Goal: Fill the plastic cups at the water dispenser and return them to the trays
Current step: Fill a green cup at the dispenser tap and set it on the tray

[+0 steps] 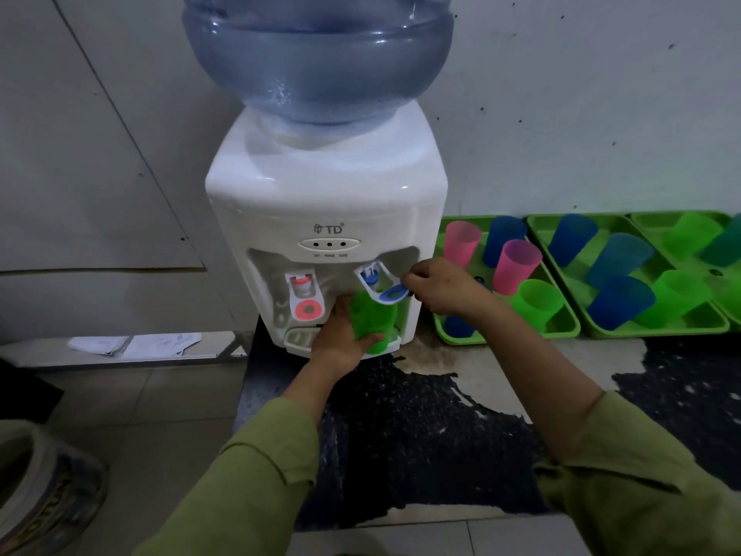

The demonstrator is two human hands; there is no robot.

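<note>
The left hand (341, 341) has its fingers curled round one green cup (371, 317), thumb across the front, and holds it upright under the blue tap of the water dispenser (324, 194). The right hand (445, 288) pinches the blue tap lever (395, 294), just above and to the right of the left fingers. A red tap (305, 300) sits left of those fingers. The dispenser front reads "TD" above three small lights; the tiny words beneath them are too blurred to read. A blue bottle (316, 62) on top is cut off by the frame.

Right of the right fingers three green trays stand in a row on the counter (441, 415). The near tray (569, 329) holds two pink cups, one green, one blue, and another blue partly hidden behind the wrist. The middle tray (657, 334) holds three blue cups and one green. The far tray (661, 213) is cut off, showing two green cups.

Far left of the fingers papers (132, 345) lie on a ledge, their print illegible.
</note>
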